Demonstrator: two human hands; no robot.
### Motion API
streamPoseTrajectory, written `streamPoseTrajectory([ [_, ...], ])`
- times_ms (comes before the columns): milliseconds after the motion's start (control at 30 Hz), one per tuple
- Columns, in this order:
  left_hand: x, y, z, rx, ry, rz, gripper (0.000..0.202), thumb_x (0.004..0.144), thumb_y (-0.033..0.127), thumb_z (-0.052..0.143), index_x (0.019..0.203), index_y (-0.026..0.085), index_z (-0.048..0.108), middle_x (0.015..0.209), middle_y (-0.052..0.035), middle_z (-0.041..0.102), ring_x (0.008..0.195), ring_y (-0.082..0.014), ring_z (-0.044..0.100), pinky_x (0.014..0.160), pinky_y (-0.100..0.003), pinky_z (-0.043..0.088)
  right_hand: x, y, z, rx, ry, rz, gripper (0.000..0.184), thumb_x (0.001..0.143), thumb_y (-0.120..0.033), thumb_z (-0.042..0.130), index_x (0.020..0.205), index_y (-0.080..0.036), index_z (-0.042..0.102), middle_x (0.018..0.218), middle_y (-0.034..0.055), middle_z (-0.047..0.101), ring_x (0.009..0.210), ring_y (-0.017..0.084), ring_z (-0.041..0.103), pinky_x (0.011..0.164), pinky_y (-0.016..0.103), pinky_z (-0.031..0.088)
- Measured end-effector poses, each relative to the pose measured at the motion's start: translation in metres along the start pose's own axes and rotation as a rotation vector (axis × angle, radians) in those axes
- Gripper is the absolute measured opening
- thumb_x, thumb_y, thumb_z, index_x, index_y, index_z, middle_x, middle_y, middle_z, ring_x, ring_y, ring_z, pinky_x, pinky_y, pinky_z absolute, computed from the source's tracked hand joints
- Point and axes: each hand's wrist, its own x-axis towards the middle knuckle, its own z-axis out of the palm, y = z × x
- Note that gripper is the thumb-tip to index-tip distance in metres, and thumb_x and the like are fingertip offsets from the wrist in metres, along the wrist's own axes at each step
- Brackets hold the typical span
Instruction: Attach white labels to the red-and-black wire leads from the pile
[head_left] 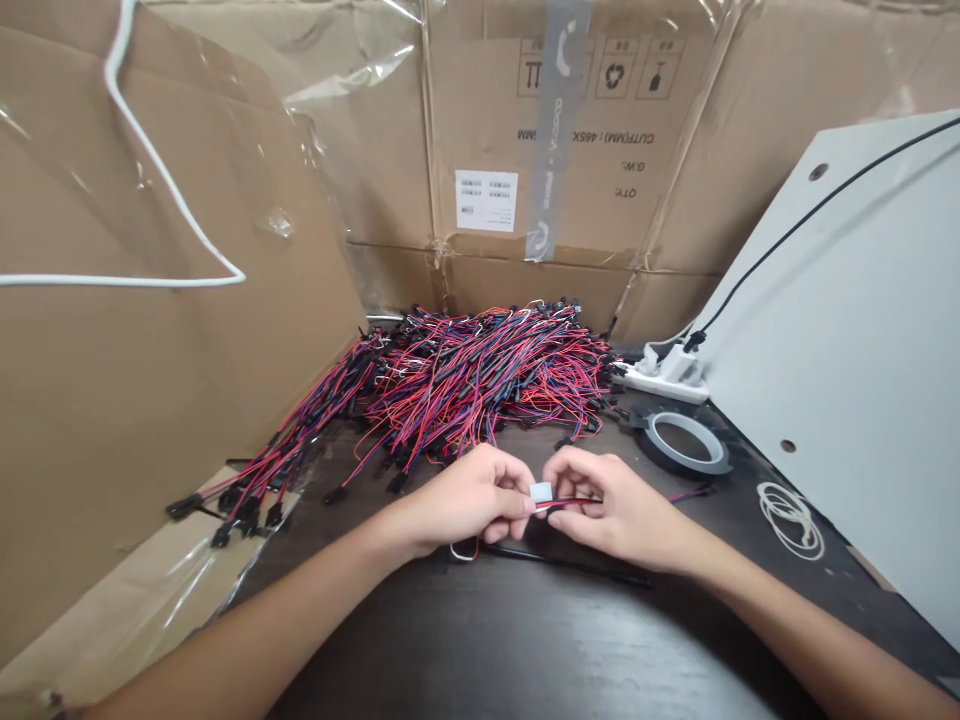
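So both hands are meeting up in the middle of the dark table, just in front of the wire pile. Left hand has its fingertips pinched shut on a little white connector, and the right hand is closed on the red and black lead that comes out of that connector, thumb and fingers squeezing it just beside the plug. The two hands are nearly touching, with the connector sitting between them a bit above the tabletop. A loop of wire hangs under the left hand, red and white as far as I can make out, and a black cable lies flat on the table right under both hands.

Behind them is a big heap of red, blue and black wires with black ends, spilling out to the left toward the cardboard wall. More boxes stand at the back with clear tape and a white label.

Off to the right: a roll of tape lying flat, a white power strip with a black cord plugged in, a small coil of white wire, and a leaning white panel. A white cable runs across the cardboard on the left.
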Motion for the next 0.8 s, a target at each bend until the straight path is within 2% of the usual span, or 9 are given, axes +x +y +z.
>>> streamPoseTrajectory([
  [133, 0.0, -0.001, 0.0, -0.096, -0.008, -0.03, 0.011, 0.065, 0.022, 0.061, 0.063, 0.012, 0.057, 0.05, 0.0009, 0.056, 0.036, -0.0032, 0.038, 0.034, -0.015, 0.025, -0.001, 0.003, 0.0, -0.036, 0.066, -0.128, 0.013, 0.078, -0.011, 0.056, 0.085, -0.019, 0.048, 0.069, -0.0033, 0.052, 0.056, 0.009, 0.043, 0.051, 0.019, 0.035],
  [267, 0.001, -0.002, 0.001, -0.153, -0.021, -0.057, 0.009, 0.063, 0.02, 0.061, 0.063, 0.013, 0.056, 0.049, 0.0011, 0.056, 0.035, -0.0032, 0.038, 0.033, -0.015, 0.025, -0.001, 0.005, 0.0, -0.104, 0.062, -0.299, 0.005, 0.082, -0.012, 0.056, 0.084, -0.017, 0.056, 0.078, 0.0023, 0.059, 0.065, 0.011, 0.05, 0.059, 0.023, 0.041],
  [400, 0.002, -0.004, 0.0, -0.214, -0.042, -0.066, 0.008, 0.064, 0.019, 0.061, 0.065, 0.012, 0.058, 0.05, 0.0011, 0.056, 0.034, -0.0026, 0.037, 0.032, -0.014, 0.023, 0.001, 0.005, 0.0, -0.086, 0.06, -0.386, 0.011, 0.086, -0.009, 0.052, 0.082, -0.017, 0.059, 0.08, 0.0048, 0.061, 0.071, 0.013, 0.055, 0.066, 0.025, 0.043],
  [500, 0.004, -0.006, 0.0, -0.249, -0.045, -0.062, 0.008, 0.065, 0.019, 0.061, 0.065, 0.012, 0.058, 0.051, 0.0008, 0.057, 0.034, -0.0023, 0.038, 0.031, -0.014, 0.021, 0.001, 0.006, 0.0, -0.084, 0.081, -0.386, 0.012, 0.088, -0.009, 0.051, 0.082, -0.017, 0.059, 0.081, 0.005, 0.061, 0.073, 0.014, 0.055, 0.068, 0.026, 0.044],
  [800, 0.006, -0.011, 0.001, -0.285, -0.049, -0.045, 0.011, 0.068, 0.02, 0.063, 0.068, 0.012, 0.057, 0.053, 0.0003, 0.058, 0.036, -0.0028, 0.041, 0.033, -0.014, 0.024, -0.001, 0.006, 0.002, -0.111, 0.1, -0.256, 0.012, 0.087, -0.007, 0.05, 0.081, -0.017, 0.054, 0.081, 0.0034, 0.06, 0.074, 0.014, 0.054, 0.068, 0.025, 0.042],
])
